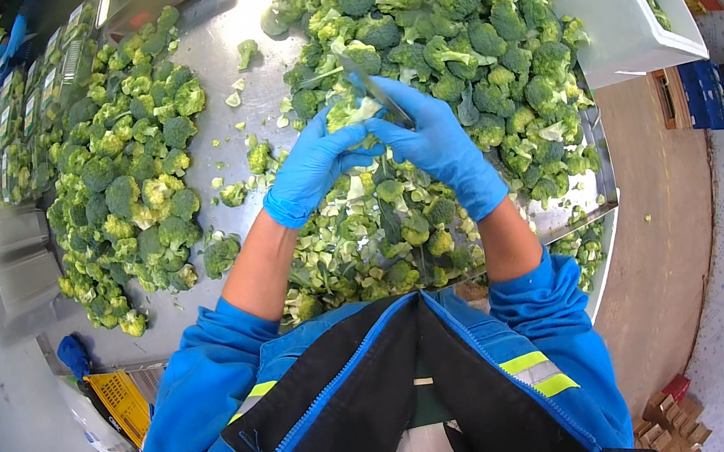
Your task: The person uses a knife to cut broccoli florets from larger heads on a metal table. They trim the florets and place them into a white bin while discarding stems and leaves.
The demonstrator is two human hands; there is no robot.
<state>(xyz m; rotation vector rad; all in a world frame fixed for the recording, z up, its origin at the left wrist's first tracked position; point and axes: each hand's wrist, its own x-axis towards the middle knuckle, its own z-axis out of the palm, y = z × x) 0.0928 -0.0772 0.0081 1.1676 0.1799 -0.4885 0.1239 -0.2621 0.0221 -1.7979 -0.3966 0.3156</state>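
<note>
My left hand [322,161], in a blue glove, is closed around a broccoli floret [351,113] with its pale stalk pointing right. My right hand [430,137], gloved the same way, grips a knife [374,88] whose blade slants up and left, right by the floret. Its handle is mostly hidden in my palm. Both hands are together above the steel table. Below them is a heap of trimmings and small florets [363,233]. Beyond and to the right rises a large pile of broccoli [443,21]. On the left lies a second pile of florets [129,192].
Stacked packed trays of broccoli [34,107] stand at the far left, with clear plastic trays [20,266] nearer. A white bin [612,9] tilts over the table's right side. Stalk scraps lie on the steel table [218,78]. A yellow crate [119,406] sits below left.
</note>
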